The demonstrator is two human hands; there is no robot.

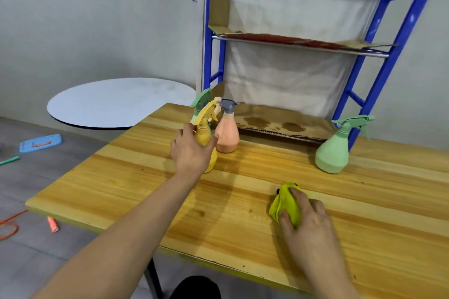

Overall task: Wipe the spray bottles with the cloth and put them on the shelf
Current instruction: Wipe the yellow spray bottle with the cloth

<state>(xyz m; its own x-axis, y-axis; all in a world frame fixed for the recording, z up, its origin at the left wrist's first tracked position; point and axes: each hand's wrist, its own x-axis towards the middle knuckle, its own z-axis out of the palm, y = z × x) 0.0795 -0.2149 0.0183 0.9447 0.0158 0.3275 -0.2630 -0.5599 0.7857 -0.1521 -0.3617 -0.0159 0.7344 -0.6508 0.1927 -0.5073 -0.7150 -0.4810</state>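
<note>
A yellow spray bottle (205,130) stands on the wooden table (136,177), and my left hand (190,152) curls round its body. Right behind it are a peach bottle with a grey trigger (228,135) and another bottle of which only the green trigger head (201,99) shows. A green spray bottle (336,150) stands alone at the right, near the shelf. My right hand (308,216) grips a bunched yellow-green cloth (288,202) on the table. The blue metal shelf (300,42) rises behind the table, its boards lined with stained cardboard.
A round white tabletop (116,102) sits to the left of the wooden table. On the grey floor at the left lie a blue flat object (40,143), an orange cord (9,224) and small bits. A white sheet hangs behind the shelf.
</note>
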